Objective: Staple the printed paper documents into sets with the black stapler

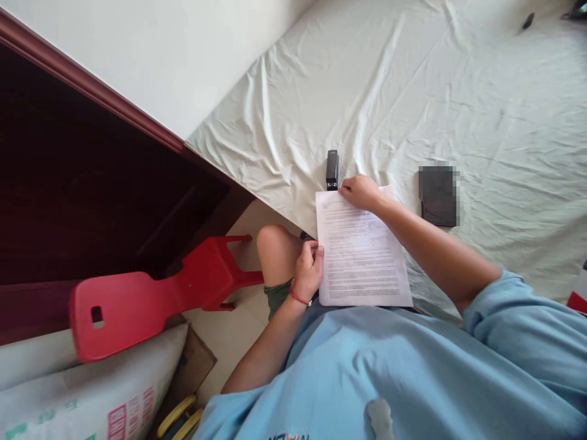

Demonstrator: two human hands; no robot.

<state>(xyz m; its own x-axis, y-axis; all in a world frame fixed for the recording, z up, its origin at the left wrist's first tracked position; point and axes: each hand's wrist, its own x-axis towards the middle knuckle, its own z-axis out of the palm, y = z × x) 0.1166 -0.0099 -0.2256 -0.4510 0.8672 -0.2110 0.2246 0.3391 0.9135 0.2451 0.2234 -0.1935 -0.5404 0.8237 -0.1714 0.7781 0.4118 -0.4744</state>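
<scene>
A printed sheet of paper (362, 256) lies at the near edge of a bed covered with a pale wrinkled sheet (413, 98). My left hand (308, 269) is curled around the paper's left edge, a red cord on its wrist. My right hand (361, 191) pinches the paper's top left corner with closed fingers. A black stapler (332, 169) lies on the bed just beyond that corner, a little apart from my right hand.
A dark flat object (438, 195), blurred out, lies on the bed to the right of the paper. A red plastic chair (151, 296) stands at left beside a dark wooden headboard (92, 183). A white sack (92, 391) sits at bottom left.
</scene>
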